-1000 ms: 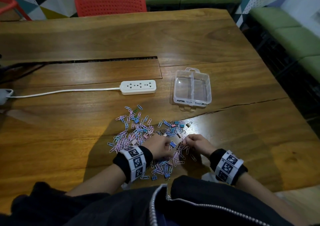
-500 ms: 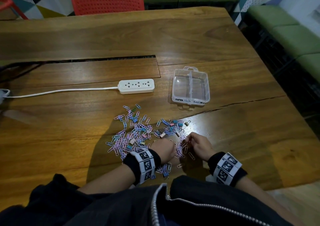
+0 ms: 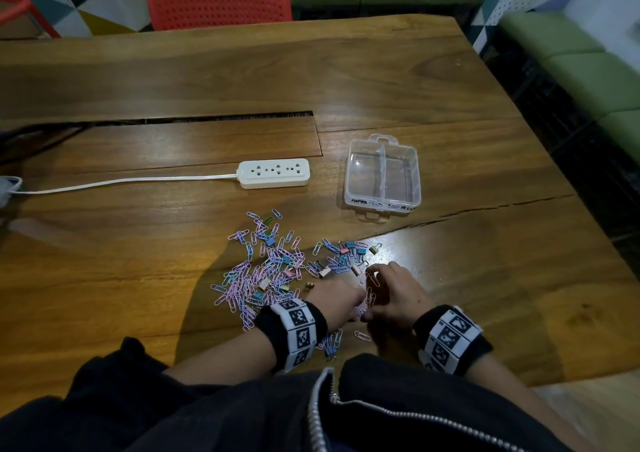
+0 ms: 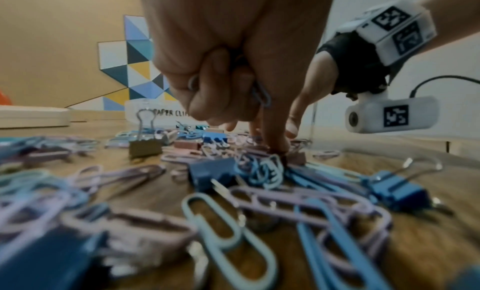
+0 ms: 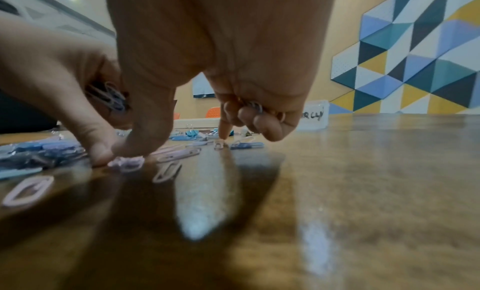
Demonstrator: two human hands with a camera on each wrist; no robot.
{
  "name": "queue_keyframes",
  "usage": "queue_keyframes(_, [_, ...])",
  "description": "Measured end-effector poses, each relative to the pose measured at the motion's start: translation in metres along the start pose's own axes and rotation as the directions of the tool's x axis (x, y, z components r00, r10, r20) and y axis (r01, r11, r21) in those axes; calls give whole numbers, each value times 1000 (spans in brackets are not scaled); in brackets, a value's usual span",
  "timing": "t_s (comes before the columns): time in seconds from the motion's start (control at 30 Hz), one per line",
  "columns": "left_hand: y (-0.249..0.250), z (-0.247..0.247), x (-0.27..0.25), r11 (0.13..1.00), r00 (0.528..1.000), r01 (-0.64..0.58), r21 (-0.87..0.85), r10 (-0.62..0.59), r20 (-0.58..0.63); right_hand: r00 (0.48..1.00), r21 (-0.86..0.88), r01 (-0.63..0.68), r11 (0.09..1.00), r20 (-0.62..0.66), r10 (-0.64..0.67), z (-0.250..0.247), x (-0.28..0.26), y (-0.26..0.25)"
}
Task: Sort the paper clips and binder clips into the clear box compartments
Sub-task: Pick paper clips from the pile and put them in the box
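Down at the near edge of the wooden table (image 3: 450, 81), both hands are lowered into a scattered pile of paper clips (image 3: 249, 278) and binder clips (image 3: 349, 254). Several paper clips are gripped inside the curled fingers of the left hand (image 3: 337, 301), while its outstretched finger is pressed onto a tangle of clips on the table; a few clips are likewise held in the curled fingers of the right hand (image 3: 398, 295), with one finger touching the tabletop. The clear box (image 3: 382, 178) is seen open, well apart from the hands, beyond the pile and beside a white power strip (image 3: 273, 173).
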State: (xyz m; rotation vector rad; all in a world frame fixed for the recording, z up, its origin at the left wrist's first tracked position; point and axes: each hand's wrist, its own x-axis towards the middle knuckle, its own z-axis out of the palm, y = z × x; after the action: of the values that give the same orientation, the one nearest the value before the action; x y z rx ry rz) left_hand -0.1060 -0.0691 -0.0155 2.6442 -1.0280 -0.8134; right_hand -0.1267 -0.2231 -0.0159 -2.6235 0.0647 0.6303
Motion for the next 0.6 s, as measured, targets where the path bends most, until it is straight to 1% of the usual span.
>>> queue_keyframes(0.13, [0, 2, -2, 998, 1000, 15, 65, -16, 20, 999, 20, 18, 1000, 33, -19, -1, -1, 1])
queue_keyframes(0.2, [-4, 4, -3, 998, 998, 42, 54, -44, 35, 999, 24, 45, 999, 24, -45, 1, -1, 0])
queue_keyframes(0.27, [-10, 0, -6, 996, 996, 81, -21, -80, 45, 998, 55, 69, 996, -4, -69, 4, 1, -1])
queue_keyframes(0.3, [-14, -3, -8, 990, 994, 104, -98, -99, 49, 997, 74, 73, 995, -20, -72, 6, 3, -1])
queue_keyframes(0.33, [-19, -7, -10, 968, 991, 132, -212, -123, 53, 998, 91, 67, 994, -27, -64, 6, 4, -2])
queue_keyframes(0.4, [-29, -18, -11, 864, 982, 187, -467, -176, 67, 999, 112, 49, 993, -15, -48, 6, 7, -5])
queue_keyframes(0.43, [-34, -24, -12, 805, 978, 203, -558, -198, 70, 999, 107, 40, 993, 7, -41, 7, 9, -6])
queue_keyframes(0.53, [-45, -42, -5, 624, 964, 231, -746, -248, 91, 996, 21, 32, 999, 87, -34, 3, 14, -10])
queue_keyframes(0.6, [-49, -56, 4, 467, 945, 258, -846, -305, 120, 993, -49, 49, 998, 112, -44, 0, 14, -13])
